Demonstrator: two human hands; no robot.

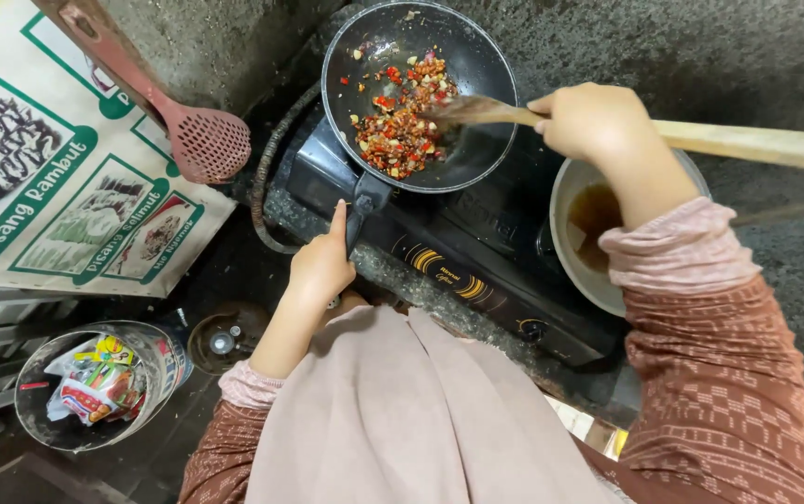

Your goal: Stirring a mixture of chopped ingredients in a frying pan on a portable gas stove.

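Note:
A black frying pan sits on a black gas stove and holds chopped red chilli and garlic bits. My right hand grips a long wooden spatula whose blade rests in the pan among the chopped bits. My left hand is closed around the pan's black handle, with the index finger stretched along it.
A white bowl with brown liquid stands on the stove's right side, partly under my right arm. A pink slotted spatula leans at the left over a printed poster. A metal bin with wrappers stands on the floor at lower left.

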